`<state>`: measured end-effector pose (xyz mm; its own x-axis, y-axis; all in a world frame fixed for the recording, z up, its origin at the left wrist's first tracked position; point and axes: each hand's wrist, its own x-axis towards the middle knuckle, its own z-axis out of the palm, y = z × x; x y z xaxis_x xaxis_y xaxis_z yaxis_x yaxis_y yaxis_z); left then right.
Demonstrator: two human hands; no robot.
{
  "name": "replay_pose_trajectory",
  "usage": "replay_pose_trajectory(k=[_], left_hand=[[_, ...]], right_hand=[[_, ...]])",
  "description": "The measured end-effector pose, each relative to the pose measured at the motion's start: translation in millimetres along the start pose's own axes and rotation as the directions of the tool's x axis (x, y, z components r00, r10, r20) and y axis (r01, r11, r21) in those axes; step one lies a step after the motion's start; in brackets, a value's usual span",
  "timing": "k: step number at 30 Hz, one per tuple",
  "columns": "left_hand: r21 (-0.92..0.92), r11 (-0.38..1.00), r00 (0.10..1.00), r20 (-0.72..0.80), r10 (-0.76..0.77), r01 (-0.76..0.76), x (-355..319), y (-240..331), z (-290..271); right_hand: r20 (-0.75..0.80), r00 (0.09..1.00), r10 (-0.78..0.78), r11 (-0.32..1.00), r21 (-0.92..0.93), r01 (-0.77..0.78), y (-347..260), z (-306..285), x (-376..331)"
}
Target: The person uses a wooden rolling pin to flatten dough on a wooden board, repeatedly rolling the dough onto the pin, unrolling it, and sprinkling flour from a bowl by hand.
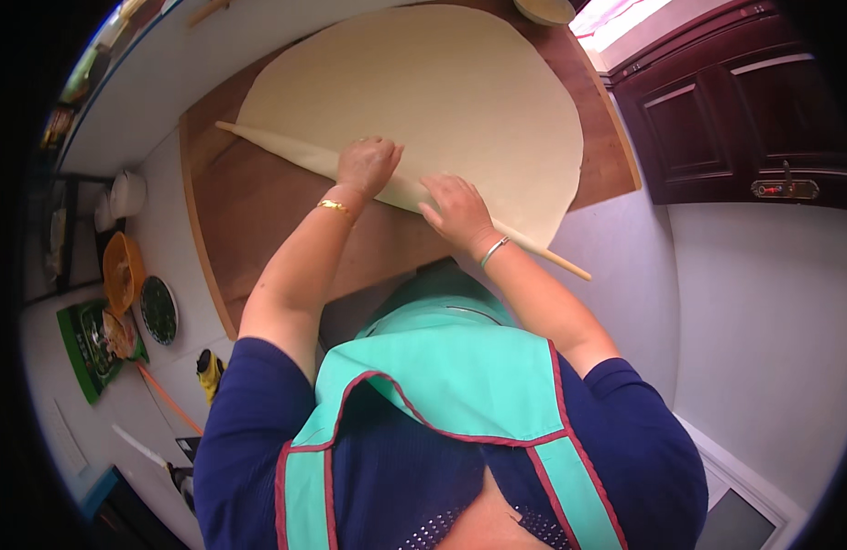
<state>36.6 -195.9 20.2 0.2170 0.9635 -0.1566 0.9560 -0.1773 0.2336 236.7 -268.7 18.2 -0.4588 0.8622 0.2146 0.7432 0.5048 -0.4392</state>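
Observation:
A large, thin round sheet of dough [442, 87] covers most of a brown wooden board and reaches past its front edge. The near edge of the dough is wrapped around a long, slim rolling pin [566, 265], whose bare ends stick out at both sides. It lies slanted, left end farther from me. My left hand [370, 165] is closed over the wrapped pin, fingers curled; a gold bracelet circles the wrist. Just to its right, my right hand [457, 209] rests on the roll with fingers stretched out and thumb apart. Its palm side is hidden.
Bare wood of the board [249, 206] shows at the near left. A pale bowl [544, 9] stands at the far right corner. Left are an orange basin [123, 272], a dish of dark greens [159, 310] and a green box [87, 353]. A dark red door [735, 101] is at right.

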Motion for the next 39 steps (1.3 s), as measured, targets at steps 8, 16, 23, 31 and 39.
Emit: replay_pose_trajectory(k=[8,16,23,31,39], left_hand=[[0.049,0.974,0.943,-0.246,0.225,-0.220,-113,-5,43],[-0.012,0.966,0.875,-0.427,0.228,-0.257,-135,2,45],[0.002,0.979,0.937,-0.290,0.197,-0.205,-165,-4,32],[0.042,0.999,0.989,-0.147,-0.009,0.016,-127,15,50],[0.103,0.988,0.988,0.094,-0.124,0.114,-182,-5,40]], right_hand=[[0.006,1.000,-0.029,0.998,-0.052,0.030,-38,-6,-89],[0.149,0.952,0.268,0.950,-0.202,-0.236,-25,-9,-156],[0.191,0.975,0.111,0.992,-0.087,-0.096,-19,-6,-167],[0.255,0.967,-0.002,0.998,-0.054,0.017,-21,2,-203],[0.275,0.953,-0.127,0.991,0.080,0.109,-47,17,-222]])
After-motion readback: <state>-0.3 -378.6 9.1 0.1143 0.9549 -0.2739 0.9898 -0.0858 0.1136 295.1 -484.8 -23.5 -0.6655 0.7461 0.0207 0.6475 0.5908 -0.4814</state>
